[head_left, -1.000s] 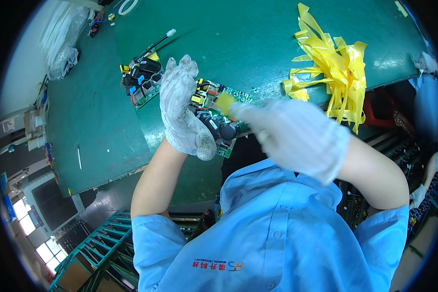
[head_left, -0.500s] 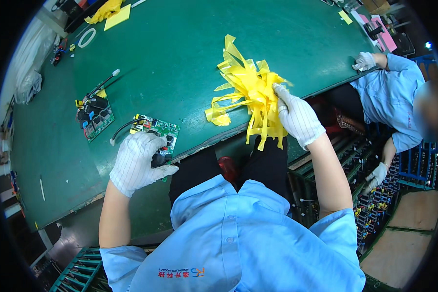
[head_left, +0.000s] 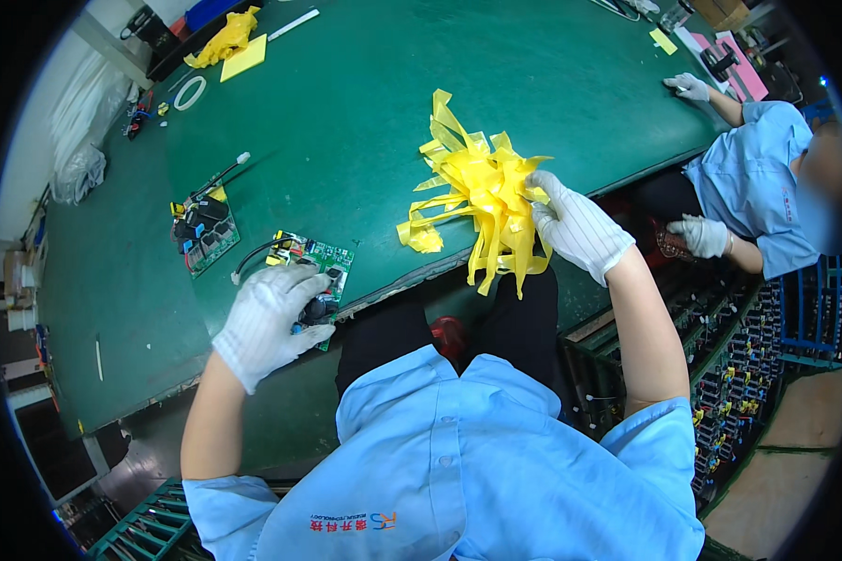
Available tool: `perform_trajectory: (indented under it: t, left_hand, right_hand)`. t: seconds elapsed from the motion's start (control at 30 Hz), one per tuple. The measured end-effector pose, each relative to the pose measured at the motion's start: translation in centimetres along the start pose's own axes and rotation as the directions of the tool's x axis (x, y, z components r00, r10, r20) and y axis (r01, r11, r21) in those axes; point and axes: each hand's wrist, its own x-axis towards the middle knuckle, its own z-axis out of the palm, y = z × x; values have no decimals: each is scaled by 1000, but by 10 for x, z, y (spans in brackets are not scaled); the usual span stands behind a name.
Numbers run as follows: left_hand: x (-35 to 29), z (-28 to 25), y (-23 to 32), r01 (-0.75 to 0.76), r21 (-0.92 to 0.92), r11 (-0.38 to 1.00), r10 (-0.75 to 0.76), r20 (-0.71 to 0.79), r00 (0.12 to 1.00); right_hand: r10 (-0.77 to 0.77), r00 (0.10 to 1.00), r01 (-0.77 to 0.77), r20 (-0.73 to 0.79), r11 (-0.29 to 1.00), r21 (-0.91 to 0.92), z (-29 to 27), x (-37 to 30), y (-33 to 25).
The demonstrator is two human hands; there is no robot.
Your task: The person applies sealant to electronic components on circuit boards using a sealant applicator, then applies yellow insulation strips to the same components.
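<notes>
My left hand (head_left: 269, 323), in a white striped glove, grips a green circuit board (head_left: 337, 266) at the table's near edge. Its fingers curl over the black components, hiding part of the board. A black cable with a white plug runs from the board's far left side. My right hand (head_left: 582, 230), gloved too, pinches the right side of a tangled bunch of yellow tape strips (head_left: 492, 192). Some strips hang over the table edge. A second circuit board (head_left: 217, 248) with a cable lies farther left.
On the green table (head_left: 346, 112) lie a white ring (head_left: 190, 93), a yellow sheet (head_left: 244, 59) and crumpled yellow material (head_left: 225, 39). A co-worker (head_left: 744, 178) sits at the right, one gloved hand on the table. Racks of circuit boards (head_left: 739, 393) stand below right.
My right hand remains at the yellow strips and my left on the board. The view has shifted slightly. The co-worker's lower hand has moved up from the rack toward the lap.
</notes>
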Motion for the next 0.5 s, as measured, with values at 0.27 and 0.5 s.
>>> perform_trajectory:
  t: [0.27, 0.5]
  left_hand:
    - [11, 26, -6, 66, 49, 997, -67, 25, 997]
    - [11, 7, -13, 106, -117, 987, -96, 89, 991]
  right_hand:
    - [285, 807, -302, 518, 952, -53, -37, 3, -37]
    - [-162, 959, 166, 231, 986, 0, -27, -31, -50]
